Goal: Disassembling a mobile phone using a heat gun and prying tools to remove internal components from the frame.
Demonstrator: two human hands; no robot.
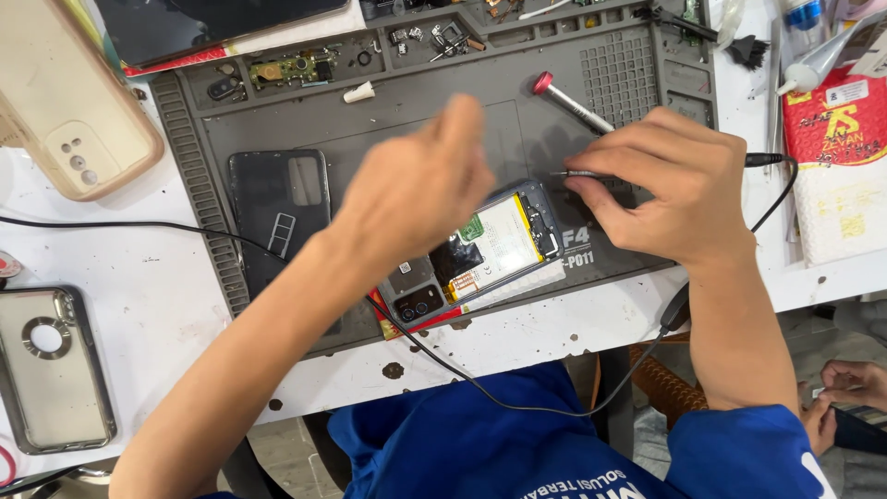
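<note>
An opened phone [490, 248] lies on the grey work mat [388, 120], its battery and circuit board exposed. My left hand [416, 185] rests over the phone's upper left part, blurred, fingers curled; whether it grips anything is unclear. My right hand [661, 180] is at the phone's upper right corner and pinches a thin metal tool [577, 173] whose tip points left toward the phone. A screwdriver with a red cap [568, 100] lies on the mat just behind the right hand.
A dark back cover [277, 199] lies left on the mat. Small parts and screws fill the mat's top trays [305, 66]. Phone cases [55, 365] [69, 102] sit at left. A black cable [185, 231] crosses the table. Another person's hands [845, 388] show at lower right.
</note>
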